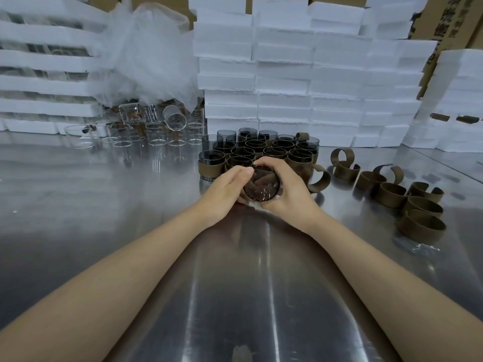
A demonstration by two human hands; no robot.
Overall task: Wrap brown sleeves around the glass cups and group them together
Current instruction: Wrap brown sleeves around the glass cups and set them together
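A dark smoked glass cup (262, 184) is held between both hands at the table's middle, its open mouth tilted toward me. My left hand (226, 188) grips its left side with the thumb near the rim. My right hand (288, 188) curls around its right and far side. A brown sleeve shows through the glass, mostly hidden by my fingers. Just behind stands a tight cluster of sleeved dark cups (258, 150). Loose curled brown sleeves (392, 190) lie to the right.
Clear glass beakers (146, 133) stand at the back left under crumpled plastic wrap (146, 56). Stacked white foam boxes (308, 82) wall off the back. The steel table (235, 283) stretches toward me. One opened sleeve (320, 178) lies beside my right hand.
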